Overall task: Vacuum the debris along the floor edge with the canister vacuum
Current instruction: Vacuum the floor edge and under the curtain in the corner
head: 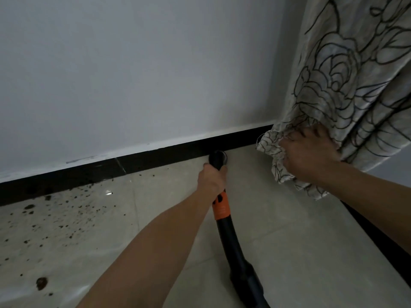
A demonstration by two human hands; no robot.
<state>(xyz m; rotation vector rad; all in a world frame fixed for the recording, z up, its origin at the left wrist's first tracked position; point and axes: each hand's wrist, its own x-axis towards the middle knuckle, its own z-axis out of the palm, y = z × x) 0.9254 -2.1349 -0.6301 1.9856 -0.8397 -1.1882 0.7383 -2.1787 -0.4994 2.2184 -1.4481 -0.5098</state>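
A: Where does your nozzle [218, 157] sit?

B: Its mouth is right against the black baseboard [89, 174], low on the tiled floor [289, 218]. Your left hand [211, 181] is wrapped round the black tube [233, 236], between the mouth and the orange collar [220, 207], so you have a firm grasp on it.

A: And the other hand?

B: Your right hand [309, 156] clutches a bunch of the flowered curtain [347, 74], lifted off the floor just beside the nozzle.

A: What can go wrong from here?

B: Three things, I think. The hem hangs near the mouth. If your grasp slackens, suction may pull the cloth in and block the tube. The debris [66, 210] lies well to the left along the edge, with some large clumps. Sweep too fast and you may scatter crumbs or clog the tube on a big lump. Scraping the hard mouth along the baseboard could also mark it.
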